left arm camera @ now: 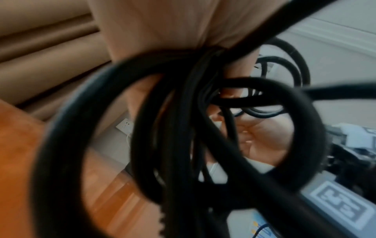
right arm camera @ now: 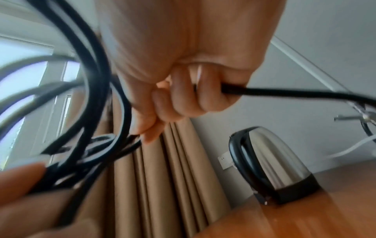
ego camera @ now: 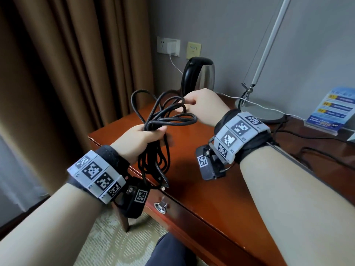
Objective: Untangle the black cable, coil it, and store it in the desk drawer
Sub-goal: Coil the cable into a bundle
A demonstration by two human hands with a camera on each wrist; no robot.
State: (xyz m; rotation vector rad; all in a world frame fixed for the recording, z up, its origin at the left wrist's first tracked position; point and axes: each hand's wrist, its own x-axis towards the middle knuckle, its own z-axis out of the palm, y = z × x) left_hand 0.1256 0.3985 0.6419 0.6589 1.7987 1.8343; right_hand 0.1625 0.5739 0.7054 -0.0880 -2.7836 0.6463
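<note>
The black cable (ego camera: pixel 169 120) is a bundle of several loops held in the air above the desk's left end. My left hand (ego camera: pixel 142 139) grips the bundle at its middle; loops stand up above the fist and more hang below it, with a plug end (ego camera: pixel 163 187) dangling near the desk edge. My right hand (ego camera: pixel 201 108) is curled round one strand (right arm camera: pixel 264 93) to the right of the bundle. The loops (left arm camera: pixel 183 128) fill the left wrist view, blurred. The desk drawer (ego camera: pixel 192 223) with its metal knob (ego camera: pixel 160 206) is closed, below the left wrist.
On the red-brown desk (ego camera: pixel 211 169) stand a steel kettle (ego camera: pixel 199 75) with a black handle, a lamp base (ego camera: pixel 263 112) with a white stem, and a blue leaflet stand (ego camera: pixel 330 110). A white charger cable (ego camera: pixel 249 100) and thin dark wires (ego camera: pixel 307 135) cross the desk's right side. Brown curtains (ego camera: pixel 67 64) hang at the left.
</note>
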